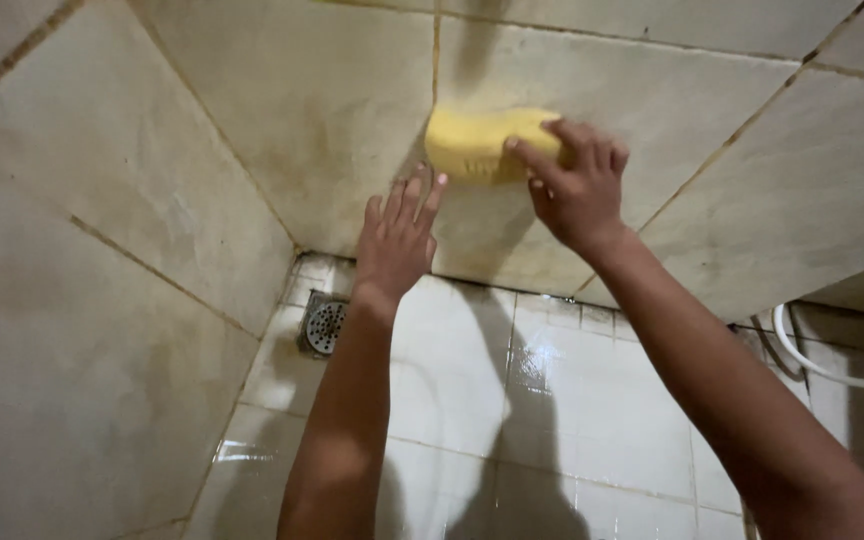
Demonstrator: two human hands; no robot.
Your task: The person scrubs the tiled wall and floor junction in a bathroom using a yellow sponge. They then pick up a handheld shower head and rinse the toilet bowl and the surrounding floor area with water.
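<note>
The right hand [577, 190] presses a yellow sponge [482, 143] against the tiled wall [332, 100] in the upper middle of the frame. Its grip is closed around the right end of the sponge: the fingers [592, 140] lie over the top edge and the thumb comes along the lower front side, so most of the sponge sticks out to the left of the hand. The sponge lies flat on the wall, just beside a vertical grout line.

The left hand [397, 240] is a little lower and to the left, near the center of the frame. Its grip is released, the fingers are stretched and slightly spread, and it holds nothing. The fingertips [422, 185] come just under the lower left corner of the sponge; I cannot tell if they touch it.

Below the hands the wet tiled floor [572, 400] shines. A round metal drain [324, 325] sits in the floor corner at the left center, and a white hose [812, 360] curves at the right edge.
</note>
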